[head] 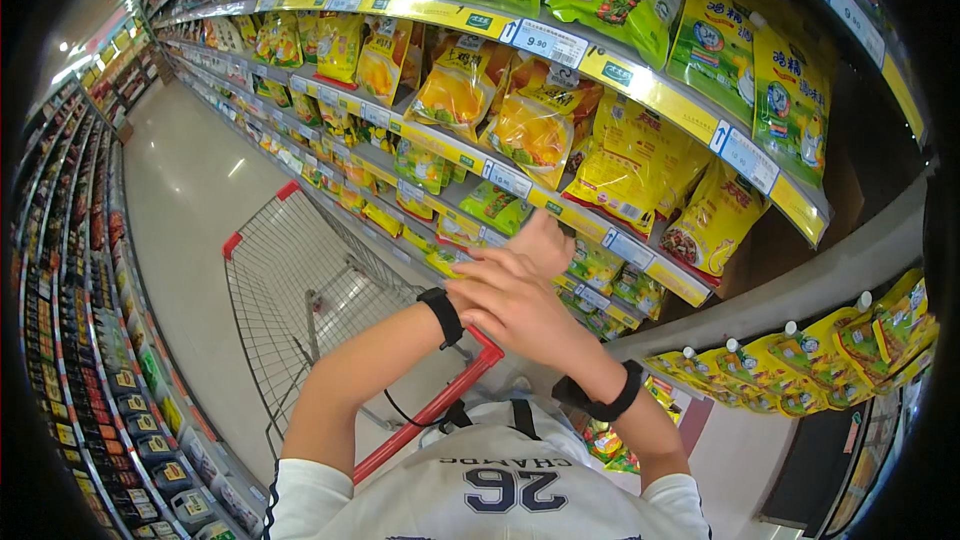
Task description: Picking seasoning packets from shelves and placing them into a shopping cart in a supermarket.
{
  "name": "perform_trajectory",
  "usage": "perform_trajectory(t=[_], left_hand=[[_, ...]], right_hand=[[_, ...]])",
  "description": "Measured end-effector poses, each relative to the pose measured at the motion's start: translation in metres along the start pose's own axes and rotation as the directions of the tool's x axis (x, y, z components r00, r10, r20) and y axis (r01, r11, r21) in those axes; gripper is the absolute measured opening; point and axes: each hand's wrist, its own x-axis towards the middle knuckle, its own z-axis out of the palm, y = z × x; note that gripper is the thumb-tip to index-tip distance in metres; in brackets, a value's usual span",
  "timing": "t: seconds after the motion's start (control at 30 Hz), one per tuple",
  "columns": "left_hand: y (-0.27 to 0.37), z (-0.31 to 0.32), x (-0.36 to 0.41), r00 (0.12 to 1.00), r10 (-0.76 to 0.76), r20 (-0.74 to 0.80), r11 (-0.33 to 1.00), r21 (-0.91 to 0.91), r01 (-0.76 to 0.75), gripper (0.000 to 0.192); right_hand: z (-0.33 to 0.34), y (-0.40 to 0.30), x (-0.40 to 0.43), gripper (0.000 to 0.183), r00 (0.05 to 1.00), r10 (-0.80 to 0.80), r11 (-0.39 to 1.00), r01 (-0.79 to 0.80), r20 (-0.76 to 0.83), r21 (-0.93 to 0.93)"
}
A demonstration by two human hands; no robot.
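My right hand (517,307) lies across my left hand (547,244), its fingers slightly apart and pointing left. The left hand looks curled and is partly covered, so its fingers cannot be made out. Neither shows an object in its grasp. Each wrist wears a black band. Just beneath the hands is the red handle (427,416) of a wire shopping cart (277,292). Beyond the hands, shelves carry yellow seasoning pouches (532,124), a yellow-and-red bag (619,165) and a green bag (495,206).
Price labels (544,41) line the shelf edges. On the right, capped yellow pouches (795,367) sit below a curved grey shelf edge (795,270). Packaged goods (90,315) fill the shelving across the aisle floor (180,157). Colourful packets (622,457) lie low beside my body.
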Motion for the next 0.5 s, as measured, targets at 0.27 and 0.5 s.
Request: perform_trajectory(t=[0.27, 0.5], left_hand=[[0.032, 0.018, -0.011, 0.987, 0.155, 0.038, 0.988, -0.006, -0.155, 0.008], [0.029, 0.018, -0.017, 0.996, 0.081, 0.023, 0.987, -0.142, -0.077, 0.007]], right_hand=[[0.027, 0.005, -0.003, 0.021, 0.969, -0.19, 0.98, 0.196, 0.158, -0.023], [0.037, -0.008, -0.013, 0.024, 0.961, -0.274, 0.958, 0.276, 0.033, -0.074]])
